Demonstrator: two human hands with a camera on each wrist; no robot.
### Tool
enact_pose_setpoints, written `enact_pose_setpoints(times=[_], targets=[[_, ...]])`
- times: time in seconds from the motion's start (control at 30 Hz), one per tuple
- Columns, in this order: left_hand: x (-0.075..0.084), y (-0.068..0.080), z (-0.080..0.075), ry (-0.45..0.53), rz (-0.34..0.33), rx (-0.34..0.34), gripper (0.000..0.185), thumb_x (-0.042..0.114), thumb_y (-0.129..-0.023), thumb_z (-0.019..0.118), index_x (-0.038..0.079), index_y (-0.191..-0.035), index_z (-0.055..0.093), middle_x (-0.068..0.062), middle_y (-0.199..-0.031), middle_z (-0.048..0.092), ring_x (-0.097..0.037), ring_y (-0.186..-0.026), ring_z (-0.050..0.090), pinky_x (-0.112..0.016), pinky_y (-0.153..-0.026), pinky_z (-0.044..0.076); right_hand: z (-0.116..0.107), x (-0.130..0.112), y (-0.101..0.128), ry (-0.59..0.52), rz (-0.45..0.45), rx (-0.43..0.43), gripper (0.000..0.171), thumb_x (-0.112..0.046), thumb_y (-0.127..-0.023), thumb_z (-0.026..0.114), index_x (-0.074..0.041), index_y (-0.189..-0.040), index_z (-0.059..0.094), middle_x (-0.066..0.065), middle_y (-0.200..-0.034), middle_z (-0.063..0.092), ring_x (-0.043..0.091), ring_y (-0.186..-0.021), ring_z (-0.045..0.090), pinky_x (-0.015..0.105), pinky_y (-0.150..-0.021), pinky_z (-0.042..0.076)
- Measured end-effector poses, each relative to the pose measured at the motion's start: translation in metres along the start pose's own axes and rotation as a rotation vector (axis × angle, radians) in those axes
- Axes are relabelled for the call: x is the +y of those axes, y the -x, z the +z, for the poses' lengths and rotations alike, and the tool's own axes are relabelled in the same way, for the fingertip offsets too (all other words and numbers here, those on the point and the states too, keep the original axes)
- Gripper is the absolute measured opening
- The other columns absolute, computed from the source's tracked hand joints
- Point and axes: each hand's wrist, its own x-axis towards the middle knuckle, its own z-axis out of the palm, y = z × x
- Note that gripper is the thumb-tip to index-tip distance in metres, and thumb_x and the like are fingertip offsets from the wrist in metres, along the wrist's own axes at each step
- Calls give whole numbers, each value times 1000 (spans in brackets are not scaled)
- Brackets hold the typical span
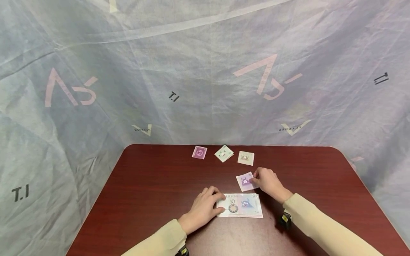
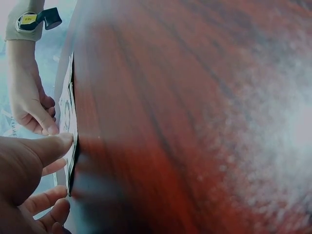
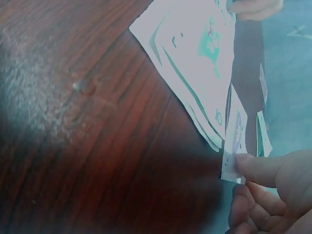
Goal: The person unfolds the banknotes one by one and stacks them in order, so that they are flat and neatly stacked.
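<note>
A stack of play banknotes (image 1: 239, 205) lies near the middle of the table, the top one printed with a 10 and a blue cartoon figure. My left hand (image 1: 205, 207) rests at its left end, with thumb and a finger touching the top note. Just behind the stack, my right hand (image 1: 269, 183) pinches the right edge of a small purple play banknote (image 1: 244, 182) between thumb and fingers. In the right wrist view, that small banknote (image 3: 237, 122) is tilted beside the larger stack (image 3: 195, 53), and the thumb covers its near end.
Along the back of the table (image 1: 153, 185) lie a purple banknote (image 1: 200, 152), some green ones (image 1: 223, 153) overlapping, and a brownish one (image 1: 246, 158). Behind the table's far edge hangs a grey printed cloth (image 1: 208, 71), which also flanks both sides.
</note>
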Motion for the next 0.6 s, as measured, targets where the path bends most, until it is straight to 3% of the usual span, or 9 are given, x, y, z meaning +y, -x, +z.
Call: enact_pose_setpoints(times=[0.33,0.6], targets=[[2,1,1,3,-5,4,28,27,-88,84,21,-114,75,2,-115,62,-16,-98,55,-30,-79,48,5,5,3,-46,-44,60,19,-4,-89,78,-8,-82,61,0,-69,56,15,-63,50,33,-60,42],[2,1,-2,-5,-13,-4,28,28,-88,84,21,-114,76,2,-115,63,-16,-99,55,-30,-78,48,-3,9,4,-129,-50,99,10,-5,-90,78,-5,-91,68,0,-75,66,12,-66,55,29,-60,44]])
